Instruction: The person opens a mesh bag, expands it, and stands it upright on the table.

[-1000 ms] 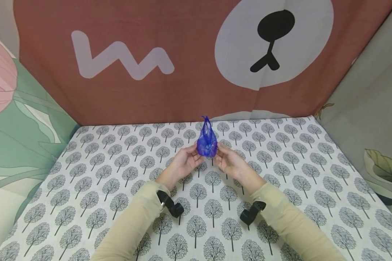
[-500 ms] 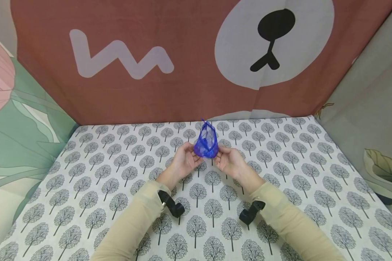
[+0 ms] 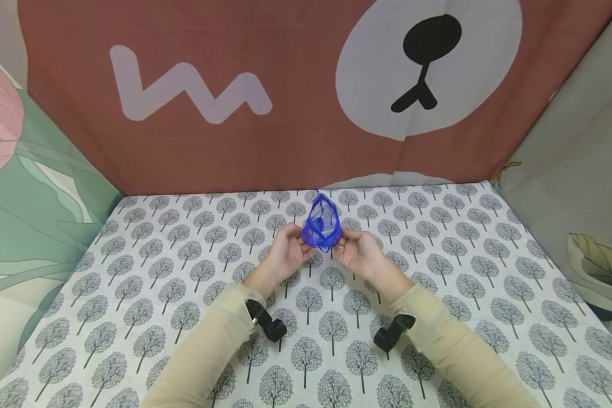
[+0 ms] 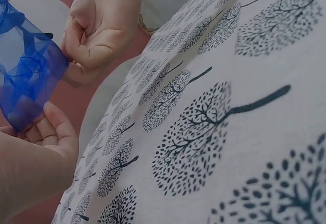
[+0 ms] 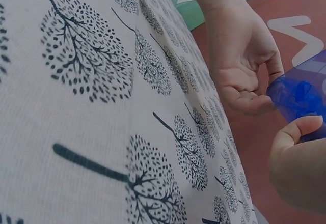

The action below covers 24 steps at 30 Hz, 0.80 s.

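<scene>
A sheer blue organza pouch [image 3: 322, 224] is held up between both hands, over the far middle of the table. My left hand [image 3: 287, 248] pinches its lower left side between thumb and fingers. At its lower right side, my right hand [image 3: 359, 253] does the same. The top tapers to a thin tip, and darker folds form a loop above a bunched bottom. In the left wrist view, the pouch [image 4: 28, 63] is see-through, with crumpled fabric within. From the right wrist, the pouch [image 5: 300, 94] is cut off at the frame's edge.
A white cloth with dark tree prints [image 3: 306, 354] covers the table. Behind it hangs a red-brown curtain [image 3: 296, 147] with a printed bear face. Patterned drapes [image 3: 56, 187] flank both sides. Black wrist mounts [image 3: 267, 321] are strapped on both sleeves.
The pouch has spread from a narrow, upright shape to a wider one, its folded loop now broader. Its tip has sunk slightly. Both hands stay nearly in place, marginally further apart.
</scene>
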{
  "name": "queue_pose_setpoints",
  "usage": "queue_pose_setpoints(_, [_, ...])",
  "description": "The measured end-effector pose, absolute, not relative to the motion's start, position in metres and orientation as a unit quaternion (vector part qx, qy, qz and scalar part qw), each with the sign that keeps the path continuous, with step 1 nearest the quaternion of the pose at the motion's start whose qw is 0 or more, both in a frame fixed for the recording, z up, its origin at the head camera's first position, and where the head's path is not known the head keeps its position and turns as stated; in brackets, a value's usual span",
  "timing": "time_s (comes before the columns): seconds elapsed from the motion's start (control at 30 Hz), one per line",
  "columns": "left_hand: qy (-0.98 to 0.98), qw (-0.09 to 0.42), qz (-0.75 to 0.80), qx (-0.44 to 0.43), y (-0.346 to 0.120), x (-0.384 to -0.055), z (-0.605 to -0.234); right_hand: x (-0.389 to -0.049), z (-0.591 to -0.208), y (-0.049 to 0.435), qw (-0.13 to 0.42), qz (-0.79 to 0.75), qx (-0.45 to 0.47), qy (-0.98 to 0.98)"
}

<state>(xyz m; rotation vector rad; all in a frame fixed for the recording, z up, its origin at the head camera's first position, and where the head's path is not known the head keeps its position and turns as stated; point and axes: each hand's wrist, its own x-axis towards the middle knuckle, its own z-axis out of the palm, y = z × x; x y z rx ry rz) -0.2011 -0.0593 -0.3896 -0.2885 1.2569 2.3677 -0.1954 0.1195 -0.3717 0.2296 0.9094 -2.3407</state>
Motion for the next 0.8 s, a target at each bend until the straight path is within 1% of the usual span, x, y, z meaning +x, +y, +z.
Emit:
queue_pose_setpoints(0.17, [0.482,0.202,0.848,-0.088,-0.0592,-0.202,-0.3926,-0.1951,-0.3701,0.1167,0.305,-0.878,0.079,0.36])
queue_pose_setpoints(0.47, [0.482,0.166,0.858,-0.066,-0.0609,-0.2008,-0.3872,-0.1969,-0.369,0.1194,0.285,-0.863,0.06,0.413])
queue_pose_setpoints(0.8, [0.522,0.168,0.835,-0.045,-0.0616,-0.2017,-0.3871,-0.1968,-0.3697,0.1246,0.267,-0.803,0.009,0.532])
